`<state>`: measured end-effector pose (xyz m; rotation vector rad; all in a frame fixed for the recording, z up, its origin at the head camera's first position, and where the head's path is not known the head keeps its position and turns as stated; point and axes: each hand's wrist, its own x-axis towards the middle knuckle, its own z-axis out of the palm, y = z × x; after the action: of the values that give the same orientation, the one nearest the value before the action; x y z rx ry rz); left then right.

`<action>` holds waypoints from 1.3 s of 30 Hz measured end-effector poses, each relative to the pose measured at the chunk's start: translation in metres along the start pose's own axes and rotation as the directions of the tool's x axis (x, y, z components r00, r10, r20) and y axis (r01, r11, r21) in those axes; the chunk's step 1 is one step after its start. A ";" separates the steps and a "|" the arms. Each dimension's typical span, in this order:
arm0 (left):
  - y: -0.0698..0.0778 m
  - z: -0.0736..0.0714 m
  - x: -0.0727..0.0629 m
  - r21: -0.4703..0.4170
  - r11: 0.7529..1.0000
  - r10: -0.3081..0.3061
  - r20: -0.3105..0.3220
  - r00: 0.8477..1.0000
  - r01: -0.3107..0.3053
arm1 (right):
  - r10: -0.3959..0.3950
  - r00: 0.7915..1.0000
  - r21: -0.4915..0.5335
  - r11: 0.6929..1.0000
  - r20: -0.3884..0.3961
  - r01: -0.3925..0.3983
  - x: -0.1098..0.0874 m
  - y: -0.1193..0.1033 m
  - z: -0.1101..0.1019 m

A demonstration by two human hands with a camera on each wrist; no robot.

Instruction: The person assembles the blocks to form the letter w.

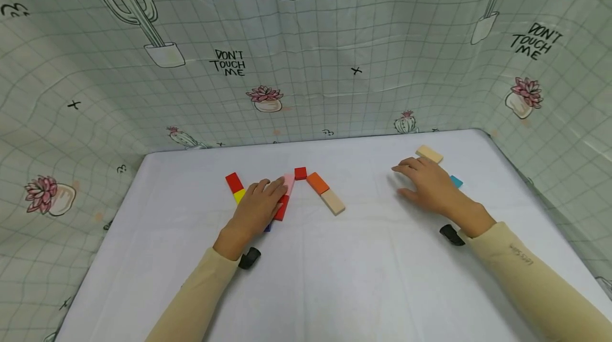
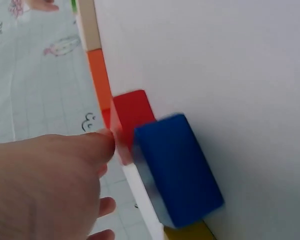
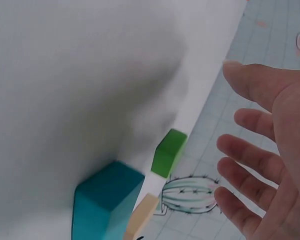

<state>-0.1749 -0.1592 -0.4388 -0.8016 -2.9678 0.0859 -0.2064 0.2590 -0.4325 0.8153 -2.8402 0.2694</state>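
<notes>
My left hand (image 1: 258,205) lies over a group of coloured blocks. Its fingertips reach the pink block (image 1: 289,181), while the thumb touches the red block (image 2: 132,112) joined to it. Close beside stands a blue block (image 2: 177,170), mostly covered by the hand in the head view. Left of the hand, a red block (image 1: 234,182) meets a yellow block (image 1: 239,195). My right hand (image 1: 427,185) hovers with fingers spread and nothing held. Near it are a teal block (image 3: 110,187), a green block (image 3: 169,152) and a pale wooden block (image 1: 429,153).
A small red block (image 1: 300,173) lies right of the pink one. Next to it, an orange block (image 1: 317,183) joins a beige block (image 1: 332,202) in a slanting line. A patterned cloth (image 1: 315,39) hangs behind the white table (image 1: 334,278).
</notes>
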 end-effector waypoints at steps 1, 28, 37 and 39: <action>0.001 0.000 0.001 -0.001 1.000 0.006 -0.028 1.000 -0.006 | 0.009 1.000 -0.002 1.000 -0.006 -0.009 -0.001 0.002 -0.001; 0.078 -0.006 0.040 -0.096 0.984 -0.159 -0.078 0.984 0.151 | 0.248 0.966 -0.061 0.968 0.073 -0.244 0.011 0.027 -0.002; 0.088 -0.007 0.049 -0.123 0.973 -0.200 -0.039 0.979 0.194 | 0.275 0.955 -0.061 0.961 0.107 -0.270 0.015 0.029 0.002; 0.091 -0.007 0.051 -0.120 0.973 -0.202 -0.020 0.979 0.198 | 0.287 0.950 -0.059 0.958 0.120 -0.282 0.016 0.027 0.003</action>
<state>-0.1731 -0.0548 -0.4362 -0.5033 -3.0263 -0.1124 -0.2352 0.2729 -0.4352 0.4257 -3.0704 0.2018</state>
